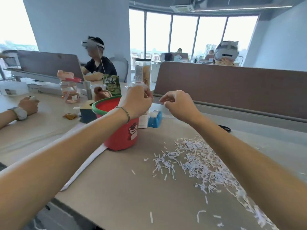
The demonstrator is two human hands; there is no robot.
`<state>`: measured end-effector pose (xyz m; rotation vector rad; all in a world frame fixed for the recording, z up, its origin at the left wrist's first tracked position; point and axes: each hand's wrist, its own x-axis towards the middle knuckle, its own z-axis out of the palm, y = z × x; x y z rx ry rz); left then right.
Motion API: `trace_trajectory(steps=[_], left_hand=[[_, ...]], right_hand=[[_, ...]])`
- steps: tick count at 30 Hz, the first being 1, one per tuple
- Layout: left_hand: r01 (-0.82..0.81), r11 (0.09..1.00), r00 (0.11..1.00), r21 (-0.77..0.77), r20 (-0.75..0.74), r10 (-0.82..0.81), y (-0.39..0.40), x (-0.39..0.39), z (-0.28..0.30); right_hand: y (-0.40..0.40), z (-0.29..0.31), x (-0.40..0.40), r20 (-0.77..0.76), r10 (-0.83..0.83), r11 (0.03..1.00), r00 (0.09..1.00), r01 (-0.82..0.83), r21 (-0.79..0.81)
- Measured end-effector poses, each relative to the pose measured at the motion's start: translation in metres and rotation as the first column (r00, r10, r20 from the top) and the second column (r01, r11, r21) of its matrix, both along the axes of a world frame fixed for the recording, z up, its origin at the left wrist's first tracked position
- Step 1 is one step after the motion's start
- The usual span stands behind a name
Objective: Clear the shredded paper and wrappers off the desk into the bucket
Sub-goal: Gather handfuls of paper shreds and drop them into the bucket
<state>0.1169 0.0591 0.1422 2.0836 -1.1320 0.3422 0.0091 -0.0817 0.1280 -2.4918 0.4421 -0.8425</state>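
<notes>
A red bucket (123, 136) with a green rim and a bear picture stands on the grey desk mat (126, 188), left of centre. White shredded paper (199, 163) lies scattered over the mat's right half. My left hand (136, 103) hovers above the bucket's far rim, fingers curled around something small and pale; what it is I cannot make out. My right hand (179, 105) is raised to the right of the bucket, thumb and fingers pinched together, with possibly a thin scrap at the fingertips.
Behind the bucket stand a blue tape dispenser (155, 119), a white bottle (143, 120), a tall clear jar (142, 72), a green snack packet (112, 85) and a small dark box (87, 113). A brown partition (232, 87) runs along the desk's back. Another person's hand (27, 107) rests at left.
</notes>
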Motion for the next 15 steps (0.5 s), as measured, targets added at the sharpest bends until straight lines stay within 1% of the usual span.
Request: trace_trajectory(steps=[6, 10, 13, 15], left_hand=[[0.193, 0.981, 0.979, 0.002, -0.063, -0.193, -0.067, -0.05, -0.023], [0.245, 0.968, 0.969, 0.055, -0.037, -0.243, -0.099, -0.083, -0.039], [0.28, 0.95, 0.96, 0.138, -0.038, -0.277, -0.118, -0.098, -0.06], [0.298, 0.922, 0.954, 0.245, -0.047, -0.296, -0.131, -0.103, -0.082]], right_hand=[[-0.056, -0.013, -0.082, -0.041, -0.173, 0.984, 0.984, 0.175, 0.037], [-0.083, -0.023, -0.125, -0.064, -0.249, 0.967, 0.966, 0.252, 0.031], [-0.098, -0.034, -0.152, -0.077, -0.289, 0.956, 0.954, 0.292, 0.022], [-0.107, -0.042, -0.169, -0.089, -0.31, 0.949, 0.947, 0.314, 0.037]])
